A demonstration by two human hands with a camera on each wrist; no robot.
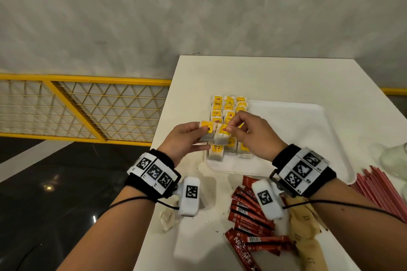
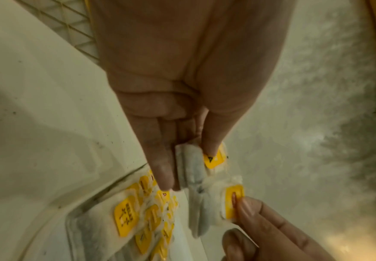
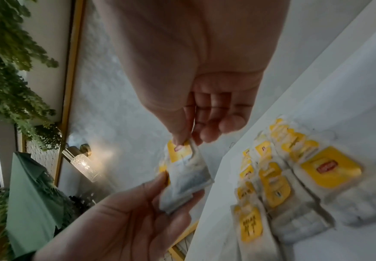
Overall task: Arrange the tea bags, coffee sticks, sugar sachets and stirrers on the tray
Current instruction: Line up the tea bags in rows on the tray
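Above the tray's left edge, my left hand (image 1: 200, 134) pinches a tea bag (image 1: 207, 130) with a yellow tag. Touching it on the right hangs a second tea bag (image 1: 221, 136), which my right hand (image 1: 229, 130) pinches by its yellow tag. In the left wrist view the left fingers (image 2: 160, 169) clamp one bag (image 2: 189, 167) while right fingertips (image 2: 247, 210) hold the other bag's tag (image 2: 234, 199). The right wrist view shows the thumb on that tag (image 3: 180, 150). Three rows of tea bags (image 1: 229, 110) lie on the white tray (image 1: 290, 138).
Red coffee sticks (image 1: 248, 211) lie heaped on the table in front of the tray, with brown sugar sachets (image 1: 306, 240) beside them. Red stirrers (image 1: 378, 191) lie at the right, near a glass jar (image 1: 394, 158). One loose tea bag (image 1: 168, 218) sits by the table's left edge.
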